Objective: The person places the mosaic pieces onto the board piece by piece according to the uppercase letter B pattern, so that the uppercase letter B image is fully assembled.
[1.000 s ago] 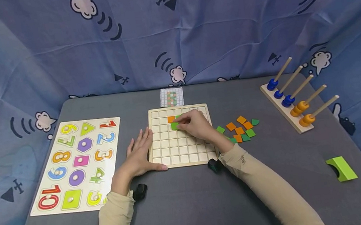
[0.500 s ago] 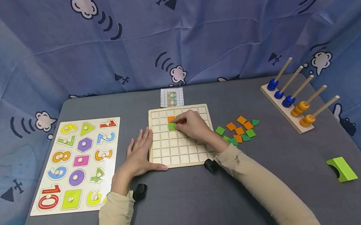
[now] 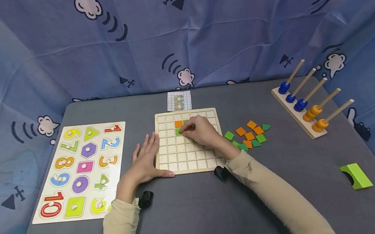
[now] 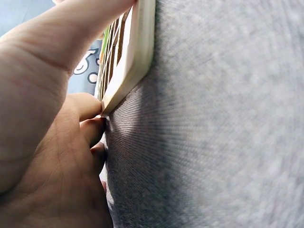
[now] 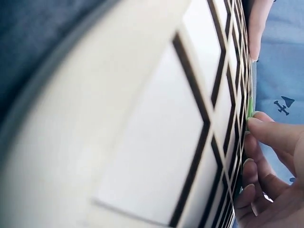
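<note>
A wooden grid board (image 3: pixel 177 158) lies on the table. My right hand (image 3: pixel 200 130) is over its upper middle, thumb and forefinger pinching a light green square tile (image 3: pixel 178 131) at a cell. Directly behind that tile an orange square tile (image 3: pixel 178 124) sits in the grid, and another green piece (image 3: pixel 184 121) is partly hidden by my fingers. In the right wrist view, the fingertips meet at the green tile's edge. My left hand (image 3: pixel 143 162) rests at the board's left side, fingers stretched along the edge and thumb at the front left corner.
Several loose orange and green tiles (image 3: pixel 249 136) lie right of the board. A printed pattern card (image 3: pixel 170 104) is behind it. A number-and-shape puzzle (image 3: pixel 81 146) lies left, a bead abacus (image 3: pixel 301 117) stands right, and a green arch block (image 3: pixel 358 176) is nearer the front.
My right hand has shifted slightly left with the green tile, which now lines up beneath the orange one. My left hand stays in place.
</note>
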Tool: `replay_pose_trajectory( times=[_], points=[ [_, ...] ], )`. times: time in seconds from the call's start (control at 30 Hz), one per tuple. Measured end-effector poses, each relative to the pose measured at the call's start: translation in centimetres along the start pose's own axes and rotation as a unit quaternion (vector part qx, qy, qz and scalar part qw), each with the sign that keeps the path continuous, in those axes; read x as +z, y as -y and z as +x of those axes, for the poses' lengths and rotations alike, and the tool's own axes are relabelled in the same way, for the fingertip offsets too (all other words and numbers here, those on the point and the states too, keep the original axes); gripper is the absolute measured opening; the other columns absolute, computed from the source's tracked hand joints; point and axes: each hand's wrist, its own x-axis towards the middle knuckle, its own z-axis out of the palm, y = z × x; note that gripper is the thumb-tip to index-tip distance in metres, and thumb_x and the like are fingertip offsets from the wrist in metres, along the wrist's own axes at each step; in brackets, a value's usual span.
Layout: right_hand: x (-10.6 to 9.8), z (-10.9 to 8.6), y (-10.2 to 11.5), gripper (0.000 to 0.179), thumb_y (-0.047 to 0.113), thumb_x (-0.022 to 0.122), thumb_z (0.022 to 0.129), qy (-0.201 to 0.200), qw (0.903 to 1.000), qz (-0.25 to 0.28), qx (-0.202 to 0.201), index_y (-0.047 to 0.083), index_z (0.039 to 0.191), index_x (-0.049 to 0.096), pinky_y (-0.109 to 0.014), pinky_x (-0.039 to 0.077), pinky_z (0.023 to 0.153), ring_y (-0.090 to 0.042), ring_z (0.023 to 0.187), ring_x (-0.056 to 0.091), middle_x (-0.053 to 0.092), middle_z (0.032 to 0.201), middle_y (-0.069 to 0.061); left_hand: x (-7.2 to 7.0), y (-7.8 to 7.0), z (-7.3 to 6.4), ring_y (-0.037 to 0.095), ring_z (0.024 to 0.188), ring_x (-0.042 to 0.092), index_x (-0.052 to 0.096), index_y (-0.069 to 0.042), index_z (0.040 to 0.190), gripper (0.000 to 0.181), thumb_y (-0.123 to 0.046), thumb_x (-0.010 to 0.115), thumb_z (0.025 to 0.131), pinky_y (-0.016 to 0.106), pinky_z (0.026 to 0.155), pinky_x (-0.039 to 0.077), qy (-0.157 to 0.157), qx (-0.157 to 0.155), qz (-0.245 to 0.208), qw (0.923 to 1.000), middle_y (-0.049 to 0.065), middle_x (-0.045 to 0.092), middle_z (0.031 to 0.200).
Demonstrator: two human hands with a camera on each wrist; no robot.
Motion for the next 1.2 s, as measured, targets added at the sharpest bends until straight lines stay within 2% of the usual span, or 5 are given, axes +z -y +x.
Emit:
replay_pose_trajectory(
  times=[0.3, 0.67, 0.83, 1.0, 1.2],
  points=[
    [-1.2, -1.4, -1.1, 0.023, 0.007, 0.076, 0.097, 0.032, 0.9993, 0.009, -0.014, 0.007, 0.119, 0.081, -0.038, 0.053, 0.087, -0.024, 0.096, 0.063, 0.075, 0.111, -0.011, -0.1, -0.1, 0.0, 0.031, 0.167, -0.010, 0.002, -0.007, 0.171, 0.139, -0.049, 0.095, 0.076, 0.059, 0.132, -0.007, 0.002, 0.001, -0.006, 1.0000, 0.009, -0.004, 0.181],
    [-2.3, -3.2, -2.8, 0.036, 0.009, 0.082, 0.093, 0.009, 0.9997, -0.008, -0.023, 0.004, 0.128, 0.076, -0.047, 0.048, 0.096, -0.031, 0.109, 0.058, 0.067, 0.123, -0.016, 0.1, -0.1, 0.0, 0.030, 0.167, -0.011, 0.002, -0.008, 0.171, 0.140, -0.049, 0.095, 0.076, 0.059, 0.132, -0.007, 0.002, 0.000, -0.007, 1.0000, 0.008, -0.005, 0.181],
    [-3.3, -3.8, -3.7, 0.043, 0.009, 0.082, 0.093, -0.002, 1.0000, 0.004, -0.003, 0.004, 0.134, 0.071, -0.049, 0.045, 0.100, -0.034, 0.113, 0.055, 0.063, 0.125, -0.018, 0.0, -0.2, -0.2, 0.031, 0.167, -0.011, 0.002, -0.007, 0.171, 0.140, -0.047, 0.096, 0.076, 0.059, 0.132, -0.007, 0.002, 0.002, -0.013, 0.9999, 0.009, -0.005, 0.181],
    [-4.5, -4.5, -5.0, 0.043, 0.009, 0.082, 0.093, -0.014, 0.9996, 0.015, 0.020, 0.002, 0.134, 0.070, -0.043, 0.043, 0.094, -0.034, 0.110, 0.053, 0.061, 0.126, -0.020, 0.0, -0.2, -0.3, 0.031, 0.167, -0.011, 0.002, -0.007, 0.171, 0.139, -0.046, 0.096, 0.076, 0.059, 0.132, -0.007, 0.002, 0.003, -0.016, 0.9999, 0.009, -0.005, 0.181],
    [-6.6, -5.3, -6.8, 0.047, 0.012, 0.083, 0.093, 0.017, 0.9987, 0.033, 0.035, 0.003, 0.137, 0.068, -0.044, 0.045, 0.099, -0.036, 0.122, 0.054, 0.057, 0.137, -0.020, -0.1, -0.3, -0.3, 0.032, 0.167, -0.011, 0.002, -0.006, 0.171, 0.139, -0.046, 0.096, 0.076, 0.060, 0.132, -0.007, 0.002, 0.005, -0.016, 0.9999, 0.009, -0.005, 0.180]
  ],
)
